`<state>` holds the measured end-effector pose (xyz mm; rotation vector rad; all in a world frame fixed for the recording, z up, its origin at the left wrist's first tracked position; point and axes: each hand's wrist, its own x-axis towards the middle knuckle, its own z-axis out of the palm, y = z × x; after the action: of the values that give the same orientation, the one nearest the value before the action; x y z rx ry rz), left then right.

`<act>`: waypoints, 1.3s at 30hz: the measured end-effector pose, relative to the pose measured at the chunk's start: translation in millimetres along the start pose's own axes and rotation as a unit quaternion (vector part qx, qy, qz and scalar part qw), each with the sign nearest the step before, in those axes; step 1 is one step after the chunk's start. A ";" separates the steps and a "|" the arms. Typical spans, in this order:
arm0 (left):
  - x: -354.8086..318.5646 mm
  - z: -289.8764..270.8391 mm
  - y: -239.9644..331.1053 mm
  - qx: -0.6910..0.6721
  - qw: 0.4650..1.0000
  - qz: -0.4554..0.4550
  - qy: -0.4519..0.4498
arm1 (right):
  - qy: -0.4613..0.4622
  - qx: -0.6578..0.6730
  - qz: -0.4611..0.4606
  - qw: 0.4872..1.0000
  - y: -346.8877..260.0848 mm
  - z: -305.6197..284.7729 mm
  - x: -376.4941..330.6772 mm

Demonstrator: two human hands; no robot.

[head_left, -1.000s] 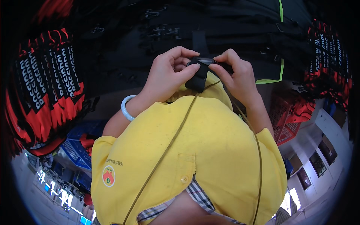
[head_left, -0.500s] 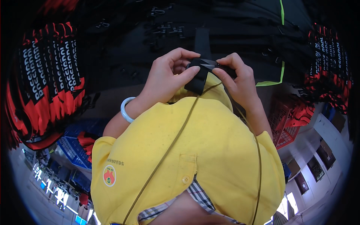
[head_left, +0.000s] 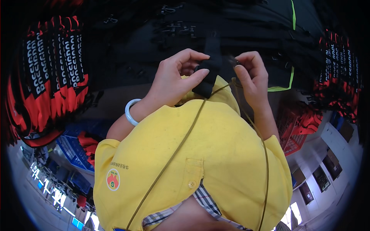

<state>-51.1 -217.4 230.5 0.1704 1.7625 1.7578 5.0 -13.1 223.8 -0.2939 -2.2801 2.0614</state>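
Between the thumb and fingers of my left hand (head_left: 173,75) is a black strap (head_left: 204,86), a wide flat band held close to my body. Its far end runs on over the dark cloth. To the right, apart from the strap, my right hand (head_left: 252,75) is closed around small thread snips (head_left: 236,62). The snips are dark and smeared by motion, and most of them is hidden in my palm. A brown cord (head_left: 185,133) looped over my yellow shirt runs up to that hand.
Black cloth (head_left: 131,50) with small metal hooks (head_left: 179,29) spreads ahead. Stacks of red and black printed straps hang at left (head_left: 56,73) and right (head_left: 335,73). A blue crate (head_left: 73,144) stands low left, a red crate (head_left: 287,131) low right. Green edging (head_left: 291,79) lies right.
My right hand has drawn the snips away from the strap, to the right. Their blades lay over the strap before. My left hand keeps its hold on the strap.
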 end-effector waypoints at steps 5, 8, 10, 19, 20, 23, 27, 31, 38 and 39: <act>0.0 0.3 -3.6 0.049 0.998 0.030 0.010 | -0.042 -0.003 0.028 0.999 -7.9 5.1 1.5; 0.6 0.8 -2.8 0.093 0.995 0.046 0.006 | -0.036 -0.099 -0.097 0.990 -5.0 25.5 7.3; 0.6 1.6 -2.6 0.115 0.992 0.052 0.003 | -0.028 -0.122 -0.108 0.986 0.2 30.6 7.0; 1.7 6.6 2.4 0.221 0.972 0.068 0.035 | -0.063 0.245 0.111 0.961 -8.7 7.6 5.1; 2.3 5.4 0.0 0.172 0.983 0.050 0.030 | -0.056 0.215 0.072 0.972 -5.4 0.7 4.7; 1.8 4.3 0.1 0.086 0.996 0.015 0.021 | -0.076 0.080 0.026 0.994 6.4 -13.3 4.1; 2.2 3.8 0.2 0.001 1.000 0.000 0.014 | -0.010 -0.123 -0.076 0.990 7.1 -1.4 -4.5; 2.7 4.4 1.6 0.011 1.000 -0.006 0.003 | -0.017 -0.222 -0.116 0.968 4.2 -1.7 -5.1; 2.2 7.3 2.9 0.062 0.997 0.032 -0.013 | -0.039 -0.298 -0.183 0.936 6.4 -5.6 6.3; 2.3 7.7 2.9 0.070 0.997 0.038 -0.014 | -0.038 -0.306 -0.205 0.929 6.5 -6.2 7.6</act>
<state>-50.0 -209.5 233.1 0.3228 1.8813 1.6753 -0.7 -5.1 217.3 0.2368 -2.6841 1.1579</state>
